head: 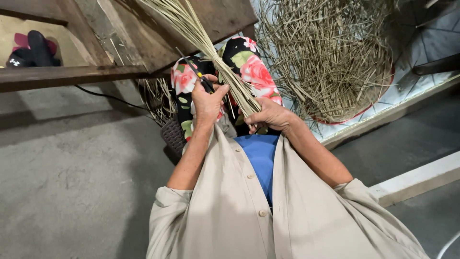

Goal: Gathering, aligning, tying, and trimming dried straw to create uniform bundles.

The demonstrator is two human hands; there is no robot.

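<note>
1. Pale, dry straw-coloured stalks formed a bundle (225, 72) that ran from the lap up and away toward the top of the view, fanning out at its far end over the edge of a wooden desk (72, 74).
2. The right hand (270, 115) was closed around the near end of the bundle, fingers curled over the gathered stalks, holding them just above the lap.
3. The left hand (207, 100) was closed on a slim tool with a black shaft and a yellow band (196, 72); the tool pointed up and away, lying just beside the bundle on its left.
4. Both hands sat close together, the left thumb near the stalks where the right hand gripped them.
5. Beneath the hands lay a black cloth with pink and red flowers (254, 72), covering the person's lap and knees.
6. The person wore a beige button shirt (230, 211), open over a blue top (261, 153).
7. To the right, well apart from the hands, a large loose heap of cut dry stalks (330, 57) rested in a round tray with a red rim (383, 98).
8. A smaller tuft of the same stalks (155, 98) showed left of the knees, near a dark woven basket (172, 134).
9. Black sandals (33, 50) lay in the upper left corner, past the wooden desk.
10. The floor (72, 172) was grey concrete.
</note>
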